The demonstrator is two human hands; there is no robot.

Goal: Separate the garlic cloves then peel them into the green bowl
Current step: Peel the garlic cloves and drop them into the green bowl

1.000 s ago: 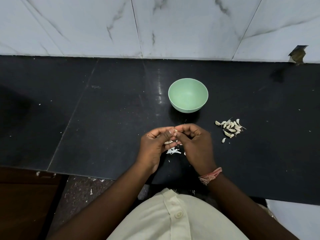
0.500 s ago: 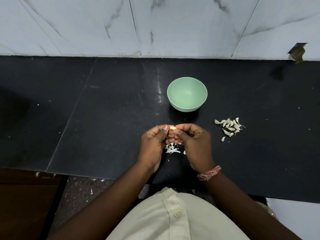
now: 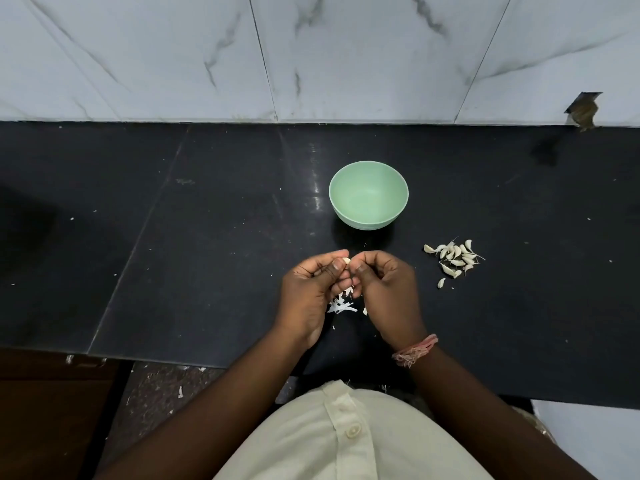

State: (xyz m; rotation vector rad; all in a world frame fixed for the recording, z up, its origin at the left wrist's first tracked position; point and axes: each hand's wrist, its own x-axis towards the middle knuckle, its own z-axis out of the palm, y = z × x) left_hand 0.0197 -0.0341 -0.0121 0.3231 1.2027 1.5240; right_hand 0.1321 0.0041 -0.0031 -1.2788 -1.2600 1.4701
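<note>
A small garlic clove (image 3: 346, 260) sits pinched between both hands, just above the black worktop (image 3: 207, 258). The left hand (image 3: 311, 292) has its grip curled tight on it, and the right hand (image 3: 384, 289) pinches it too. White peels (image 3: 341, 306) lie under the hands. The green bowl (image 3: 368, 195) stands behind them. A pile of cloves (image 3: 453, 258) lies to the right.

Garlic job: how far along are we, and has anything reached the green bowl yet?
Separating looks done: loose cloves lie in a pile right of the green bowl. In hand: left hand and right hand pinch one clove, with peel scraps beneath. Left: the bowl looks empty, so nearly all peeling remains.
</note>
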